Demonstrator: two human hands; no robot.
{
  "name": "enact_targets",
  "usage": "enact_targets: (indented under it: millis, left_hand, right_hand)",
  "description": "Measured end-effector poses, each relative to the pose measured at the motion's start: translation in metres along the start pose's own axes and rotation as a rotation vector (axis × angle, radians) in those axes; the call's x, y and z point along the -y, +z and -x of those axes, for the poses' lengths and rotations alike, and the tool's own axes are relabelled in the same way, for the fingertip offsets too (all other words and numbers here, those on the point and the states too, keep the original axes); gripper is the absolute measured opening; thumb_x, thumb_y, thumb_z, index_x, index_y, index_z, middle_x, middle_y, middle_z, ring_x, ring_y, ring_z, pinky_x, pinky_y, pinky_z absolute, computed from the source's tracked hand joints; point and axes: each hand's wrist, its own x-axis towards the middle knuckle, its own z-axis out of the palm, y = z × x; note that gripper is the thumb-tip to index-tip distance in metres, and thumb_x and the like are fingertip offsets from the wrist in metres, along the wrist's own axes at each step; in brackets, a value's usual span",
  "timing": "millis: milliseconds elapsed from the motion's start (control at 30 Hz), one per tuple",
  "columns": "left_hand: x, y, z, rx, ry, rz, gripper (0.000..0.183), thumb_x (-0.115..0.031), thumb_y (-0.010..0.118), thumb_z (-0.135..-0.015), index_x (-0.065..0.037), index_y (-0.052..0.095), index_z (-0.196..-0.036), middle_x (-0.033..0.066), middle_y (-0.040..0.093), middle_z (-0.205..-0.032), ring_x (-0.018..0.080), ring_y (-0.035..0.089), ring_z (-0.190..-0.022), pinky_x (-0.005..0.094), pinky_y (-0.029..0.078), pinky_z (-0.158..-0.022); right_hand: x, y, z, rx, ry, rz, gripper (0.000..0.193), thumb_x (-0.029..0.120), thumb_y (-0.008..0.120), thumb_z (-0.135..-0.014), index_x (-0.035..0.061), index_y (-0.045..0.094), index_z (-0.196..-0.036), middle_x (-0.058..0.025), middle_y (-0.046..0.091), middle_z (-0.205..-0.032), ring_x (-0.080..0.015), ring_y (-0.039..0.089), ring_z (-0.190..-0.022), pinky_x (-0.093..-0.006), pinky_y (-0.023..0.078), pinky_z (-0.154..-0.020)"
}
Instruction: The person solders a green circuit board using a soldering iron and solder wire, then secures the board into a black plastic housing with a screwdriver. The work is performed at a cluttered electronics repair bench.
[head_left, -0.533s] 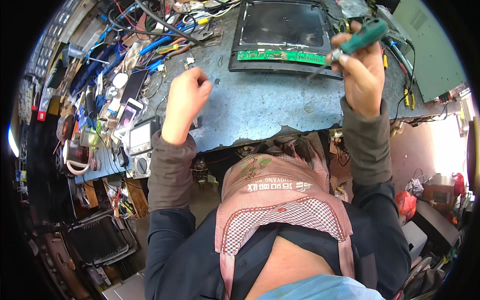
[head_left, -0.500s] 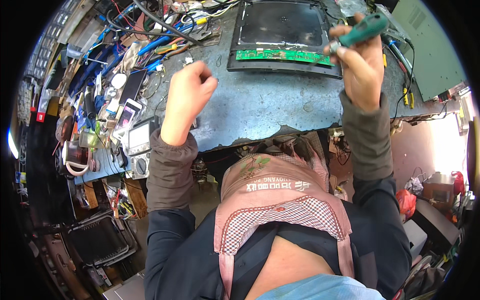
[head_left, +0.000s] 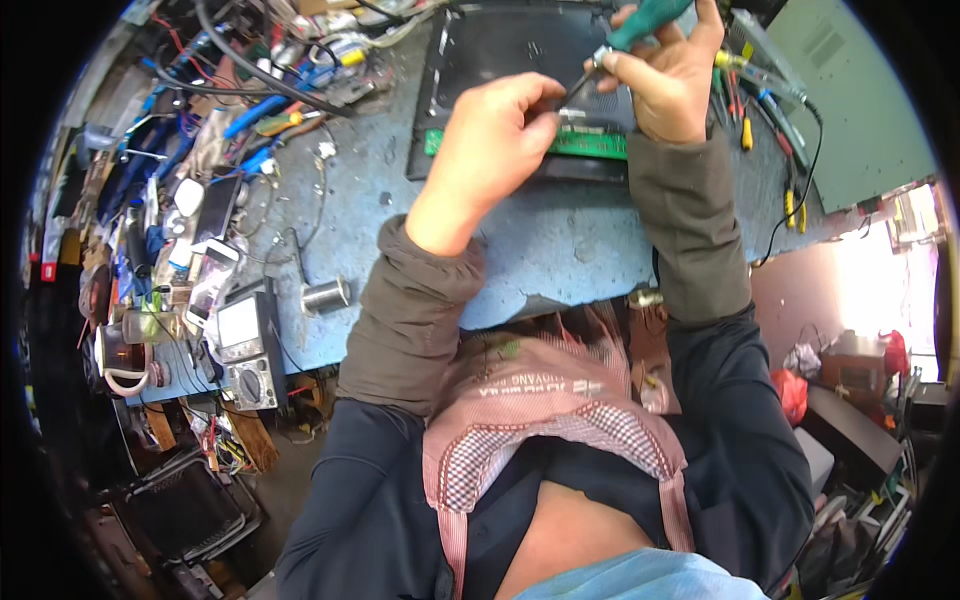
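My right hand (head_left: 672, 88) grips a screwdriver (head_left: 645, 22) with a green handle. Its thin shaft slants down to the left, toward my left hand (head_left: 490, 145). The fingers of my left hand are curled in a pinch at the shaft's tip; what they hold, if anything, is hidden. Below both hands a black flat panel (head_left: 490, 50) lies on the bench, its face dark and marked with white smears. Along its near edge runs a narrow green circuit board (head_left: 600, 148), partly covered by my left hand.
The worn blue bench (head_left: 560, 245) carries a multimeter (head_left: 247, 345), a white phone (head_left: 213, 280) and a solder spool (head_left: 326, 296) on the left. Cables and tools pile up behind them. Yellow-handled pliers (head_left: 793, 210) and a pale green sheet (head_left: 870, 110) are on the right.
My left hand has moved right and over the panel, reaching the screwdriver tip. My right hand and the screwdriver have shifted left and farther away in view. The solder spool has come into sight.
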Motion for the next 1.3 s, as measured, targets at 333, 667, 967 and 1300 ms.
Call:
enact_targets:
  millis: [333,667,967,1300]
  left_hand:
    - [0.0,-0.003,0.004,0.024,-0.01,-0.111,0.025,-0.004,0.078,-0.092,0.0,0.078,-0.117,0.0153,0.08,-0.099,0.0229,0.078,-0.089,0.0342,0.06,-0.08]
    - [-0.001,-0.003,0.007,0.088,-0.051,-0.146,0.029,-0.002,0.079,-0.092,-0.001,0.076,-0.122,0.0117,0.081,-0.099,0.0154,0.076,-0.089,0.0304,0.059,-0.081]
    - [0.0,-0.002,0.008,0.133,-0.071,0.004,0.023,-0.011,0.076,-0.096,-0.002,0.079,-0.117,0.0209,0.078,-0.095,0.0349,0.079,-0.084,0.039,0.06,-0.075]
    - [0.003,-0.004,0.007,0.17,-0.097,-0.007,0.02,-0.008,0.078,-0.098,0.001,0.078,-0.116,0.0108,0.08,-0.094,0.0113,0.071,-0.083,0.0304,0.057,-0.077]
  right_hand:
    - [-0.001,0.011,0.001,0.09,-0.118,-0.008,0.127,-0.018,0.071,-0.075,0.0314,0.009,-0.174,-0.0128,0.06,-0.124,-0.0217,0.069,-0.098,-0.034,0.063,-0.065]
    - [-0.002,0.006,0.003,0.313,-0.215,0.225,0.121,-0.016,0.075,-0.08,0.0217,0.01,-0.174,-0.0119,0.062,-0.132,-0.019,0.068,-0.108,-0.0349,0.061,-0.085]
    - [0.004,0.005,0.011,0.425,-0.243,0.243,0.113,-0.013,0.075,-0.083,0.0169,0.014,-0.174,-0.0138,0.064,-0.133,-0.021,0.07,-0.109,-0.0368,0.062,-0.091]
    - [0.002,0.004,0.006,0.474,-0.315,0.34,0.111,-0.012,0.077,-0.085,0.016,0.017,-0.174,-0.0129,0.062,-0.135,-0.0211,0.069,-0.111,-0.0363,0.061,-0.09]
